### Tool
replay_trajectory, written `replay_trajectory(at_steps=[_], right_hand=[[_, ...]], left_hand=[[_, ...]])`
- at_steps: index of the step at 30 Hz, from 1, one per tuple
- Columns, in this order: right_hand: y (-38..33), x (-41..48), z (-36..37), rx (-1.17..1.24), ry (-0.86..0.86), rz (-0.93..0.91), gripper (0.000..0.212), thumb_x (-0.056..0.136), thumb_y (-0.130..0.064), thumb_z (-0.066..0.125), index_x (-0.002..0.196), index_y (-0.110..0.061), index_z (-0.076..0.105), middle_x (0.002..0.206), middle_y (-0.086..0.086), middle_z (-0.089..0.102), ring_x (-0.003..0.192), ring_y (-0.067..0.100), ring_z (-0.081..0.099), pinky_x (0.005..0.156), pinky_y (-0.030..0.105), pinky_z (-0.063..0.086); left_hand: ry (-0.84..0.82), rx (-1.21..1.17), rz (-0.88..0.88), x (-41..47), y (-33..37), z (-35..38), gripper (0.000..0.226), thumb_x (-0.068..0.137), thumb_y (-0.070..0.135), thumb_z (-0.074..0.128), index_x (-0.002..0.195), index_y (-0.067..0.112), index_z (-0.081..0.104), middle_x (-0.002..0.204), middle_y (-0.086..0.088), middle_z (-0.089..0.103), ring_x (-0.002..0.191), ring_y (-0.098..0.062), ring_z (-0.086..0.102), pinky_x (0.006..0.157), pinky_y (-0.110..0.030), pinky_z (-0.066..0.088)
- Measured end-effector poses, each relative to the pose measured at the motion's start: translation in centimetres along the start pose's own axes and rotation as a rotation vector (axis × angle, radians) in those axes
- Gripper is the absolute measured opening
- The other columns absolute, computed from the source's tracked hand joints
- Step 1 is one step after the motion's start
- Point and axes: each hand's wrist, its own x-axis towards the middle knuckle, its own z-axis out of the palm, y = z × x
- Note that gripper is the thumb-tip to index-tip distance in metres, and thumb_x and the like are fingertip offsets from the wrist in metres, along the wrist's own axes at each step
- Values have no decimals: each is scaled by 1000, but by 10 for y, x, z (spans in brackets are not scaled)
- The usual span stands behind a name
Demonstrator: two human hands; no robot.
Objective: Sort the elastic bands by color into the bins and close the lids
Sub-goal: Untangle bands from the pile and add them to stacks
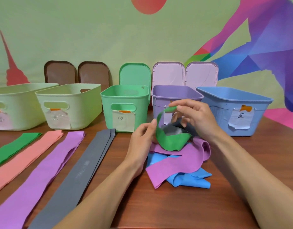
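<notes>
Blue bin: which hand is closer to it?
Right. Both hands hold the green band: the right hand is just left of the blue bin, the left hand farther left, before the green bin.

Bins (107,113) stood in row across table (159,204); lids (135,73) leaned behind them; flat bands (68,162) lay front-left, tangled pile (175,164) front-right.

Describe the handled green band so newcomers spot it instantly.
On the wooden table, find the tangled pile before the purple bin. The green band arcs above it, held by left hand and right hand; other green bands lie flat far left.
</notes>
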Motion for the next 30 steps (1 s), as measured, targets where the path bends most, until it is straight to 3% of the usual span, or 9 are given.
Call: replay_trajectory(at_steps=[3,6,9,12,16,18,21,25,30], right_hand=[[2,-1,-7,-59,41,-23,24,83,3,60,97,-15,68,84,-2,75,62,12,66,43,18,39],[1,-2,-9,-91,152,-52,17,85,0,65,91,-15,68,75,-3,74,53,9,63,41,14,37],[0,-3,-9,-143,275,-94,9,85,-8,68,82,-16,69,71,-4,74,44,11,56,45,12,40],[4,-4,-11,-370,380,-163,4,82,-18,73,80,-22,74,69,-10,69,52,5,53,56,20,45],[0,-5,-16,-426,503,-135,7,80,-20,75,79,-26,73,74,-15,64,67,9,60,67,32,52],[-10,-3,-17,-451,496,-89,6,80,-21,74,76,-26,73,63,-21,64,60,5,61,64,23,49],[-33,-2,-16,-462,548,-64,9,80,-22,73,71,-25,73,49,-26,59,47,0,59,62,15,45],[-58,2,-4,-212,629,-52,15,81,-15,71,69,-25,70,57,-5,65,52,14,65,52,29,54],[-71,9,14,-163,729,-44,14,74,-33,70,61,-39,69,65,-12,69,69,16,68,71,47,57]], left_hand=[[-114,46,13,-2,3,2,37,75,55,60,83,19,65,72,6,58,63,-5,50,63,-10,42],[-159,274,56,-2,-2,5,19,76,32,77,73,22,61,66,11,54,61,-6,47,62,-16,40],[-122,554,136,-1,-8,7,10,79,26,75,85,26,67,71,11,61,63,-3,52,69,-20,45],[-50,612,181,1,-11,5,14,82,21,71,96,21,70,80,6,67,70,-6,57,76,-25,47],[56,1034,442,-7,-4,8,12,91,27,59,100,26,65,89,9,68,87,-11,58,89,-28,26],[93,1206,570,-12,2,11,14,94,27,51,101,25,63,90,7,68,88,-15,58,88,-28,21],[116,1062,487,-12,18,19,11,92,23,52,96,22,63,89,6,68,88,-18,59,87,-31,27],[-78,655,237,-8,49,24,3,88,15,61,90,15,63,88,-3,70,83,-21,63,79,-33,49],[-237,392,103,-19,75,21,12,93,8,55,103,3,60,96,-10,66,75,-14,57,66,-22,48]])
